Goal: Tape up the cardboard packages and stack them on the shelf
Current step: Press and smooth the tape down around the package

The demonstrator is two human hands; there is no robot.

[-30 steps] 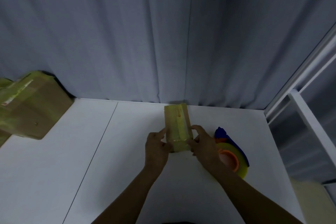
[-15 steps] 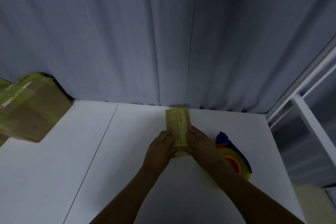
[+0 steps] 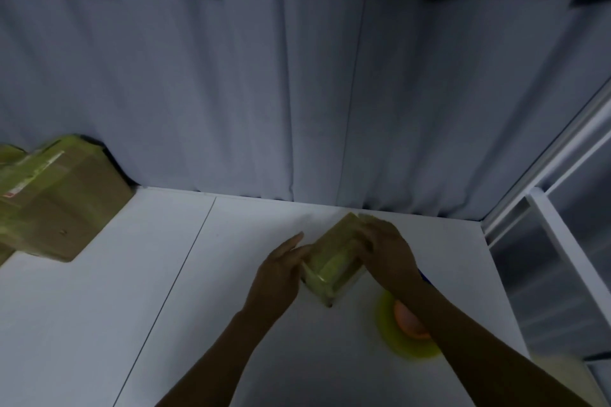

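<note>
**Package (image 3: 334, 261) swings aslant on white surface (image 3: 165, 307)**

Half a second ago it lay lengthwise between both hands. Now the taped cardboard package, sealed with its contents hidden, stands tipped on a corner. The right hand (image 3: 386, 254) curls its fingers over the far end, while the left hand (image 3: 277, 274) lays straight fingers against its side. A tape roll (image 3: 393, 337) lies under the right forearm.

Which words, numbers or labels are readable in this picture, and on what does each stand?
No text is readable.
On the large package at left: a label strip with a red mark, too blurred to read.
On the small package: no print visible.
</note>
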